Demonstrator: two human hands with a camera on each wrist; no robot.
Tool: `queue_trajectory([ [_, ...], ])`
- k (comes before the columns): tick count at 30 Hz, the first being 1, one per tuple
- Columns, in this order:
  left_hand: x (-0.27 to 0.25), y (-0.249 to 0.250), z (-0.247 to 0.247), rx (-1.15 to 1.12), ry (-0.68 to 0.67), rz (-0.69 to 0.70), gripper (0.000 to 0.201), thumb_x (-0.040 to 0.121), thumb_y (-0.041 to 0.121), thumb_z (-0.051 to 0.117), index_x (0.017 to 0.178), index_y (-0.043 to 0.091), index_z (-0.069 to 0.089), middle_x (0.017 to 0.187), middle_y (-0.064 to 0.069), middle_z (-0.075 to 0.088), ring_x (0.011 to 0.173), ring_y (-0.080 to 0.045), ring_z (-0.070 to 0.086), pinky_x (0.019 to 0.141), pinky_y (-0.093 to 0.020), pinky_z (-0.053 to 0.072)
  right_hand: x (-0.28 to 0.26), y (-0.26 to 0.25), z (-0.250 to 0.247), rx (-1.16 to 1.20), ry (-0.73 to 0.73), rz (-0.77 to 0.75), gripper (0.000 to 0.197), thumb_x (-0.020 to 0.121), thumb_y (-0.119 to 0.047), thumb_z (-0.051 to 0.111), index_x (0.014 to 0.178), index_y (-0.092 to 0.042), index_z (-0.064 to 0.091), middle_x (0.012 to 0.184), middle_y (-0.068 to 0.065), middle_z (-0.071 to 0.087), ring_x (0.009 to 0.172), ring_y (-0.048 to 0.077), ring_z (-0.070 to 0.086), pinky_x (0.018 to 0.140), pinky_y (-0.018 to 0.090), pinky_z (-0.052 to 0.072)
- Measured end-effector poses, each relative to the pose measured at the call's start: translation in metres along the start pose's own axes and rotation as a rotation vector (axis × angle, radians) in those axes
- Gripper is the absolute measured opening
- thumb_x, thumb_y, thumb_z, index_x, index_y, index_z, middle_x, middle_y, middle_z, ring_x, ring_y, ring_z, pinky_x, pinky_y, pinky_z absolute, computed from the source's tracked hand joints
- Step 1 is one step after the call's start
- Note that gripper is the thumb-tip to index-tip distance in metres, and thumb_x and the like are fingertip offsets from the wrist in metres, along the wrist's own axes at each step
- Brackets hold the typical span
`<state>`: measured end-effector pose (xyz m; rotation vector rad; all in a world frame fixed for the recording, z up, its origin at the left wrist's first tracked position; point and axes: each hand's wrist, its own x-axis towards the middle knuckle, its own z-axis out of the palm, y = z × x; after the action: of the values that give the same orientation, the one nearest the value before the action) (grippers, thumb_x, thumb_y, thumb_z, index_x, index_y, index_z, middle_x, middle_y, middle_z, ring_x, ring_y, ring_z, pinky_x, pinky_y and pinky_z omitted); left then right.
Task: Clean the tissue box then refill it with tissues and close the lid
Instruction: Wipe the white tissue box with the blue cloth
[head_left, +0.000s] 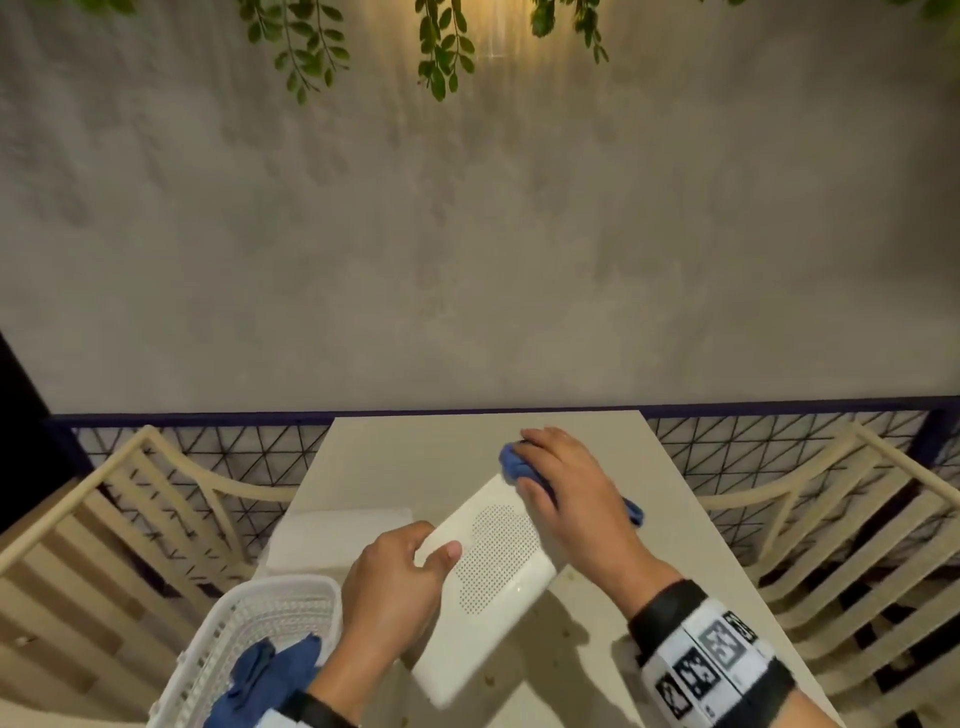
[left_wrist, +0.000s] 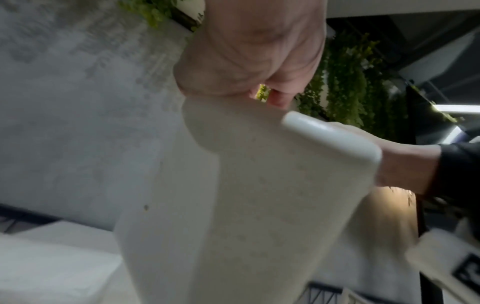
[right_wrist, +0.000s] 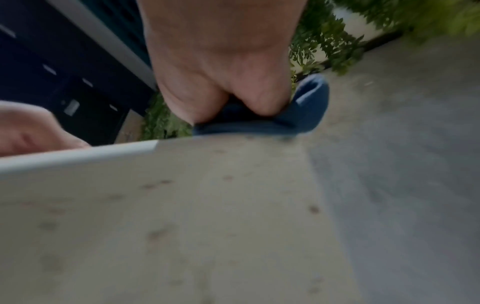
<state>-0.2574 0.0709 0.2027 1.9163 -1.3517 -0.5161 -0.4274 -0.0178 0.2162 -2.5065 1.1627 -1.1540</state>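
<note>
The head view looks down and forward from above the table (head_left: 597, 431), taking in both hands, the wall (head_left: 467, 234) beyond and the chairs at each side. The left wrist view sits very close under the left hand (left_wrist: 249, 51), looking along it at the white box (left_wrist: 259, 205). The right wrist view looks just as closely along the right hand (right_wrist: 221, 61) and the blue cloth (right_wrist: 298, 115). All three share the box and the wall.

blue cloth (head_left: 514, 462) mostly hidden under right hand (head_left: 566, 493), wrist views blurred
</note>
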Motion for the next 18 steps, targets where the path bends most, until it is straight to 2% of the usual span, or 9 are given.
queue_trajectory([
  [3, 0.008, -0.006, -0.007, -0.095, 0.048, -0.056, 0.015, 0.088, 0.032, 0.064, 0.078, 0.021, 0.068, 0.075, -0.003, 0.071, 0.086, -0.032, 0.065, 0.064, -0.030, 0.039, -0.012, -0.025, 0.007, 0.020, -0.200, -0.319, 0.035, 0.089, -0.028, 0.047, 0.116, -0.011, 0.061, 0.126, 0.006, 0.060, 0.121, 0.016, 0.042, 0.108, 0.026, 0.029],
  [5, 0.008, -0.010, -0.012, -0.113, 0.045, -0.051, 0.016, 0.087, 0.030, 0.065, 0.077, 0.019, 0.069, 0.073, -0.005, 0.072, 0.083, -0.033, 0.066, 0.064, -0.031, 0.040, -0.023, -0.013, -0.007, 0.039, -0.326, -0.404, 0.038, 0.094, -0.035, 0.042, 0.121, -0.015, 0.058, 0.132, 0.003, 0.056, 0.127, 0.013, 0.038, 0.111, 0.022, 0.025],
  [6, 0.006, -0.009, -0.012, -0.101, 0.040, -0.034, 0.016, 0.088, 0.030, 0.064, 0.077, 0.020, 0.069, 0.075, -0.003, 0.073, 0.082, -0.030, 0.066, 0.065, -0.031, 0.041, -0.019, -0.003, -0.013, 0.032, -0.286, -0.373, 0.036, 0.094, -0.033, 0.043, 0.122, -0.015, 0.058, 0.132, 0.003, 0.056, 0.127, 0.012, 0.038, 0.110, 0.024, 0.028],
  [8, 0.004, -0.005, -0.007, -0.073, 0.030, -0.003, 0.014, 0.089, 0.032, 0.062, 0.079, 0.025, 0.068, 0.080, 0.002, 0.074, 0.082, -0.024, 0.066, 0.066, -0.030, 0.043, -0.001, 0.007, -0.013, 0.012, -0.148, -0.152, 0.033, 0.092, -0.025, 0.050, 0.122, -0.015, 0.059, 0.131, 0.003, 0.056, 0.125, 0.012, 0.041, 0.107, 0.035, 0.036],
  [10, 0.005, -0.001, -0.003, -0.042, 0.040, 0.006, 0.015, 0.089, 0.034, 0.061, 0.083, 0.023, 0.070, 0.081, 0.003, 0.074, 0.082, -0.023, 0.066, 0.066, -0.030, 0.044, 0.012, -0.008, -0.002, -0.032, -0.068, -0.049, 0.035, 0.088, -0.024, 0.049, 0.118, -0.011, 0.061, 0.128, 0.007, 0.058, 0.122, 0.022, 0.047, 0.104, 0.044, 0.040],
  [13, 0.012, -0.007, -0.007, -0.064, 0.076, -0.015, 0.020, 0.087, 0.036, 0.063, 0.080, 0.019, 0.070, 0.077, -0.004, 0.073, 0.082, -0.030, 0.065, 0.064, -0.032, 0.041, -0.010, -0.024, 0.011, -0.006, -0.236, -0.372, 0.037, 0.090, -0.028, 0.047, 0.118, -0.009, 0.060, 0.129, 0.009, 0.058, 0.124, 0.026, 0.047, 0.108, 0.038, 0.034],
  [15, 0.011, -0.012, -0.011, -0.069, 0.064, -0.003, 0.024, 0.085, 0.039, 0.062, 0.075, 0.018, 0.068, 0.074, -0.006, 0.073, 0.079, -0.031, 0.065, 0.063, -0.032, 0.042, -0.021, -0.007, -0.004, 0.001, -0.316, -0.446, 0.037, 0.093, -0.031, 0.047, 0.121, -0.010, 0.059, 0.132, 0.008, 0.056, 0.127, 0.021, 0.043, 0.111, 0.029, 0.029],
  [16, 0.009, -0.014, -0.010, -0.058, 0.057, 0.007, 0.022, 0.086, 0.038, 0.063, 0.073, 0.020, 0.067, 0.074, -0.005, 0.073, 0.079, -0.030, 0.065, 0.063, -0.032, 0.042, -0.017, 0.003, -0.011, 0.013, -0.281, -0.368, 0.036, 0.093, -0.029, 0.049, 0.121, -0.010, 0.059, 0.132, 0.009, 0.056, 0.127, 0.019, 0.042, 0.112, 0.028, 0.027],
  [18, 0.007, -0.013, -0.004, -0.049, 0.042, 0.026, 0.020, 0.088, 0.034, 0.063, 0.068, 0.028, 0.064, 0.076, -0.001, 0.074, 0.079, -0.027, 0.065, 0.062, -0.030, 0.039, -0.001, 0.014, -0.013, 0.035, -0.132, -0.113, 0.035, 0.090, -0.022, 0.051, 0.120, -0.010, 0.060, 0.130, 0.008, 0.057, 0.125, 0.019, 0.043, 0.110, 0.037, 0.033],
])
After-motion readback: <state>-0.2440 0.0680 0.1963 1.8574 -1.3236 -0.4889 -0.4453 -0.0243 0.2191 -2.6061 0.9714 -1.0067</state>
